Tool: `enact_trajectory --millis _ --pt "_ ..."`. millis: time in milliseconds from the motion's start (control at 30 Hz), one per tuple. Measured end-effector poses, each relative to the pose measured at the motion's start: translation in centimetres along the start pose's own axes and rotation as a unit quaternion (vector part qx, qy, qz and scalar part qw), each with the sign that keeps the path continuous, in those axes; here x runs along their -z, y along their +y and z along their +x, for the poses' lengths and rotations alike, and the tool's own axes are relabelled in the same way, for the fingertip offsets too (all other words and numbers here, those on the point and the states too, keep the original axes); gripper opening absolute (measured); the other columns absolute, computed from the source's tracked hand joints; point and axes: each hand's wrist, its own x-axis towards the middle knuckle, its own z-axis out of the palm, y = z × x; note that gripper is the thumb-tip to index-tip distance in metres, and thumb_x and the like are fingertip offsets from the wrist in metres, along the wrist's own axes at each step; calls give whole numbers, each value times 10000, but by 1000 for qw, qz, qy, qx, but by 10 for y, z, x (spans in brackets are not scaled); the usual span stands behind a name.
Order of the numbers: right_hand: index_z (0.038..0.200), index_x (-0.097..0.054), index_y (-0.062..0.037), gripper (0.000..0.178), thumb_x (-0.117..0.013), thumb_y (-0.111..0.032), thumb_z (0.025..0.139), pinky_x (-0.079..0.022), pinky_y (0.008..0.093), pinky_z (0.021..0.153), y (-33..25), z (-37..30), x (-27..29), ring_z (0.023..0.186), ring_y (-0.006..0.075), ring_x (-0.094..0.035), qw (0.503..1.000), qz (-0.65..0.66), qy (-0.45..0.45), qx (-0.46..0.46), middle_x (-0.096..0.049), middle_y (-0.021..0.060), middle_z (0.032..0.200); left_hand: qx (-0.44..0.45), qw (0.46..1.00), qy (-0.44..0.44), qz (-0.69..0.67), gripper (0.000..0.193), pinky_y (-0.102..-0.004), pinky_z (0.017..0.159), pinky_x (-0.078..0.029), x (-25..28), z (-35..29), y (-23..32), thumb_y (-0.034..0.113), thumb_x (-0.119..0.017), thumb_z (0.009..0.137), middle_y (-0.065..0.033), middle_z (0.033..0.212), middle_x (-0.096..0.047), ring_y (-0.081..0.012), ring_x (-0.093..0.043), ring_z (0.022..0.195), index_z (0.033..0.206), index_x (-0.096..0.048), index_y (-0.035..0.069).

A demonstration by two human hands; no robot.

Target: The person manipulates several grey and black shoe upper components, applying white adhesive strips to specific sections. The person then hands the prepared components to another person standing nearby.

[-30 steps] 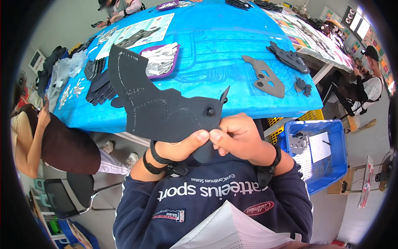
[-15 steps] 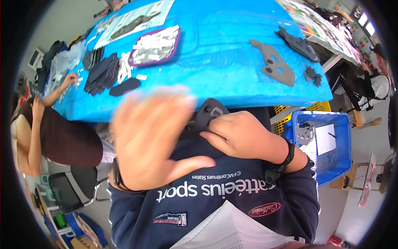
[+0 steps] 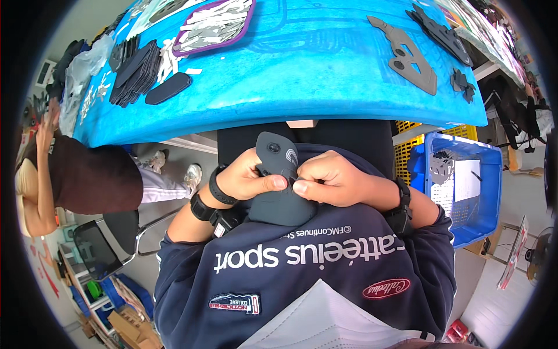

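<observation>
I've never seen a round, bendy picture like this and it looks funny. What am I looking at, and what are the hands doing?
No machine here: a person wears a camera on the head, looking down at their own chest and hands. Its wide lens bends straight edges, so the picture looks round.

The left hand and right hand hold a dark grey flat cut piece against the navy sweatshirt; the thumbs meet on it, and each grip is closed on it.

Ahead is a table with a blue cover. On it lie a stack of dark cut pieces, a dark oval piece, a purple-rimmed tray of pale strips and a grey cut shape with holes. A blue crate sits on the right, and another person is on the left.
</observation>
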Motion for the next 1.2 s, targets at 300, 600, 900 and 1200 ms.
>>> enact_trajectory --millis 300,600,900,1200 --pt "616 -476 -17 340 -607 -183 882 -332 355 453 -22 9 7 455 228 -452 979 -199 36 4 -454 95 534 180 959 -200 -93 601 -283 877 -451 34 24 10 137 -863 663 -49 1087 -633 -119 -575 992 1173 -577 -1" --pt "664 -543 -36 289 -662 -230 843 -420 370 485 -40 20 10 542 297 -543 917 -377 116 63 -554 107 628 -97 848 142 501 352 -318 776 -449 31 1 90 94 -801 705 -77 964 -628 -188 -582 886 996 -615 23" --pt "694 -560 -15 268 -671 -177 876 -407 254 482 -45 63 1 536 67 -520 933 -163 309 90 -575 52 618 -183 937 278 110 505 -297 789 -472 17 11 77 408 -756 779 -54 984 -629 -147 -589 902 1041 -594 9" --pt "716 -567 -30 304 -621 -252 917 -432 195 468 -43 83 15 516 54 -549 994 35 84 -61 -568 11 592 -128 963 227 63 159 -271 698 -455 35 13 53 161 -530 950 -31 841 -608 -104 -552 786 946 -597 17"
